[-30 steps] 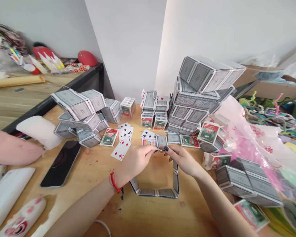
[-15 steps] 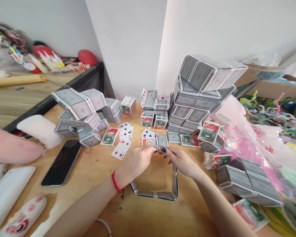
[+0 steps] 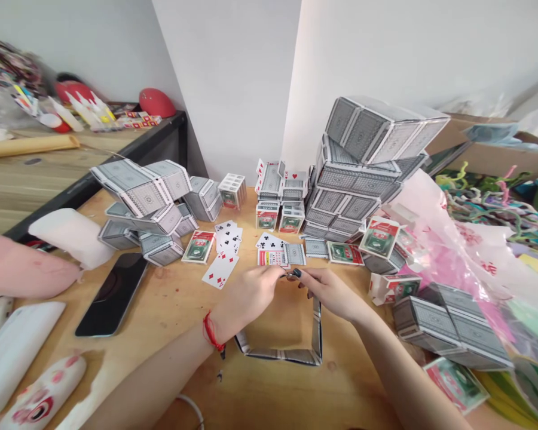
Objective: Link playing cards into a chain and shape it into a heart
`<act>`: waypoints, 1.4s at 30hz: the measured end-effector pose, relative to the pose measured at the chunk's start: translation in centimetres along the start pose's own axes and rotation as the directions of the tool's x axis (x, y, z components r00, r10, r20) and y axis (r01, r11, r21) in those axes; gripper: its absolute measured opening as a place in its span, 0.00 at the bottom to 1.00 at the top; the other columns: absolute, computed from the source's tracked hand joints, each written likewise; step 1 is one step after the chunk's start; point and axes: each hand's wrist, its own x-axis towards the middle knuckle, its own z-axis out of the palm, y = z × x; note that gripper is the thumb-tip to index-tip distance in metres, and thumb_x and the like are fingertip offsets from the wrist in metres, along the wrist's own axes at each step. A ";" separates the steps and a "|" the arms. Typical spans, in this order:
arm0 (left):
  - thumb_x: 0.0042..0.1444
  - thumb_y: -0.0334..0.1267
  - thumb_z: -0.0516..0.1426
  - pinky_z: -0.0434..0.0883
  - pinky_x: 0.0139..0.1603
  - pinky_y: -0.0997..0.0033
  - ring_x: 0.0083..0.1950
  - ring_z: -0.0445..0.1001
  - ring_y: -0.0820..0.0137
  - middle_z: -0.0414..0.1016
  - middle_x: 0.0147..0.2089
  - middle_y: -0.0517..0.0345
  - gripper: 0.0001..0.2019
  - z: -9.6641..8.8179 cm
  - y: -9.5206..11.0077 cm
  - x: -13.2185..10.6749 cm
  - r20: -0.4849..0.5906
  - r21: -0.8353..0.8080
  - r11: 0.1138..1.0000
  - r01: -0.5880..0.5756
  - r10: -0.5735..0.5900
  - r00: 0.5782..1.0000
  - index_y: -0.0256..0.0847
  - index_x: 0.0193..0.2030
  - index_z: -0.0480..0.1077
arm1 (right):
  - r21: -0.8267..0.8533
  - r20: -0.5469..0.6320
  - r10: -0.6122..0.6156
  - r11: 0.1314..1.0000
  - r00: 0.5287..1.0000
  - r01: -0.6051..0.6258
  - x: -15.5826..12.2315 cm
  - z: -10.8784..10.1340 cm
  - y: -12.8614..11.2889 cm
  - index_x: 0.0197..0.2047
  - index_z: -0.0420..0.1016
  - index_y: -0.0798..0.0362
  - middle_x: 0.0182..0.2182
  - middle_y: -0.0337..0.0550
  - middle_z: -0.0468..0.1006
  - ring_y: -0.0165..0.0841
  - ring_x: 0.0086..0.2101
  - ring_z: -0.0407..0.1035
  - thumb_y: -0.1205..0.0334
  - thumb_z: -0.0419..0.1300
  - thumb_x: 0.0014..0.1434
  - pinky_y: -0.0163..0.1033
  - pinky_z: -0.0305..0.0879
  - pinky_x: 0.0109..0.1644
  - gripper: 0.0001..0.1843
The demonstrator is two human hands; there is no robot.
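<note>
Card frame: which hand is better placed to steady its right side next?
Right, likely: the right hand is beside that side of the card frame, while the left hand is nearer the opposite side.

Wooden table (image 3: 278, 394) under cards (image 3: 220, 272) (and phone (image 3: 111, 295))

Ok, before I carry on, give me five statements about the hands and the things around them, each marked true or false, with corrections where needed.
1. The left hand and right hand are at the far side of the card frame, fingertips close together. True.
2. The red bracelet is worn on the right arm. False: the red bracelet is on the left.
3. The black phone lies to the left of both hands. True.
4. The diamond card is face down. False: the diamond card lies face up.
5. The tallest stack of card-covered blocks stands on the left. False: the tallest stack stands on the right.
</note>
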 end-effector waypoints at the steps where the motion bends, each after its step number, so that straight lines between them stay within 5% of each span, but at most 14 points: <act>1: 0.56 0.26 0.49 0.70 0.36 0.72 0.37 0.75 0.69 0.77 0.37 0.57 0.12 0.0 0.0 0.0 0.000 0.000 1.000 -0.001 0.001 1.000 0.42 0.43 0.68 | -0.004 0.005 0.003 1.000 1.000 -0.003 0.0 0.0 0.0 0.48 0.74 0.51 0.35 0.42 0.78 0.34 0.31 0.69 0.46 0.46 0.59 0.39 0.66 0.34 0.25; 21: 0.56 0.25 0.50 0.71 0.35 0.74 0.35 0.75 0.72 0.78 0.37 0.59 0.12 -1.0 0.6 0.4 0.028 -0.091 0.995 0.035 -0.032 0.999 0.41 0.39 0.72 | -0.030 0.066 0.031 0.999 0.997 -0.029 -0.4 0.2 -0.7 0.47 0.74 0.50 0.33 0.38 0.78 0.32 0.31 0.68 0.53 0.49 0.59 0.37 0.62 0.35 0.20; 28: 0.58 0.32 0.50 0.72 0.40 0.70 0.40 0.75 0.70 0.77 0.42 0.59 0.11 -1.2 1.0 0.6 0.040 -0.167 0.977 0.130 -0.125 0.991 0.44 0.44 0.71 | 0.011 0.032 -0.001 1.000 0.999 0.001 -0.2 0.0 -0.5 0.49 0.73 0.52 0.35 0.40 0.78 0.35 0.34 0.69 0.51 0.49 0.59 0.38 0.64 0.37 0.22; 32: 0.57 0.36 0.51 0.70 0.48 0.66 0.50 0.71 0.67 0.71 0.52 0.56 0.18 -2.1 0.9 1.1 0.122 -0.185 0.964 0.189 -0.168 0.978 0.45 0.54 0.63 | 0.096 -0.049 -0.040 0.994 0.998 0.045 -0.2 -0.5 -0.7 0.49 0.72 0.52 0.45 0.44 0.75 0.37 0.44 0.69 0.50 0.52 0.57 0.40 0.65 0.44 0.21; 36: 0.58 0.33 0.48 0.68 0.51 0.62 0.52 0.70 0.65 0.70 0.53 0.55 0.19 -2.5 0.9 1.3 0.168 -0.182 0.961 0.207 -0.177 0.970 0.44 0.57 0.60 | 0.140 -0.179 -0.062 0.986 0.982 0.088 -0.5 -0.1 -1.2 0.49 0.71 0.53 0.45 0.46 0.75 0.37 0.45 0.69 0.51 0.57 0.54 0.43 0.64 0.49 0.21; 42: 0.57 0.27 0.46 0.69 0.51 0.59 0.53 0.68 0.64 0.68 0.53 0.50 0.21 -2.6 1.9 0.7 0.022 -0.150 0.976 0.157 -0.156 0.988 0.41 0.58 0.57 | 0.126 -0.326 -0.125 0.977 0.937 0.174 -1.6 1.0 -2.4 0.50 0.69 0.52 0.48 0.47 0.73 0.40 0.48 0.67 0.55 0.60 0.52 0.44 0.64 0.51 0.22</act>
